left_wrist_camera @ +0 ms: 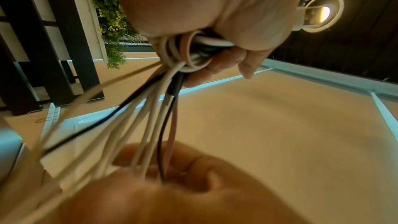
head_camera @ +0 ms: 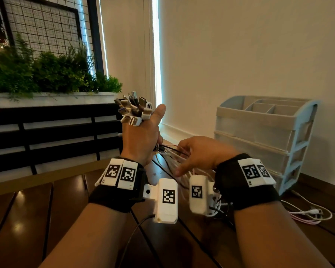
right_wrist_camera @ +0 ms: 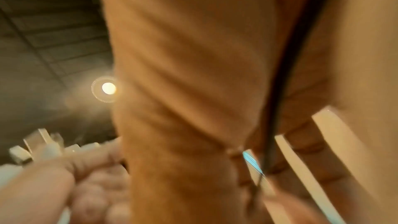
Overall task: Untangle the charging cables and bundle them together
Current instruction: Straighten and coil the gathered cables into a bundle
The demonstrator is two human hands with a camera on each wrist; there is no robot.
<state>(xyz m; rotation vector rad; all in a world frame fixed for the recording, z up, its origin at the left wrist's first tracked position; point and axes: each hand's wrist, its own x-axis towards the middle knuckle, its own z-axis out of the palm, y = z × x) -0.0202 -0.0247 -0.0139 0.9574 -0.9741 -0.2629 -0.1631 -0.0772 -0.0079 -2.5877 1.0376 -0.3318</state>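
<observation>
Along the upper left of the head view, a planter of greenery (head_camera: 52,74) sits on a dark slatted rail, apart from the work. Just left of centre, the left hand (head_camera: 141,136) is raised with its fingers curled tight round the charging cables (left_wrist_camera: 163,108), so that the plugs (head_camera: 134,109) stand up together in one cluster above the fist; holding them this way likely keeps the ends level while the lengths hang free. The left wrist view shows white, black and pink strands fanning down from that fist. Right of centre, the right hand (head_camera: 199,153) has its fingers curled among the hanging strands, apparently combing them straight, though how firmly it grips is blurred. Below both hands, slack cable trails over the wooden table (head_camera: 46,219). At the right edge, a pale drawer organiser (head_camera: 263,132) stands against the wall, with more loose cable (head_camera: 309,213) lying beside its foot, still ungathered.
</observation>
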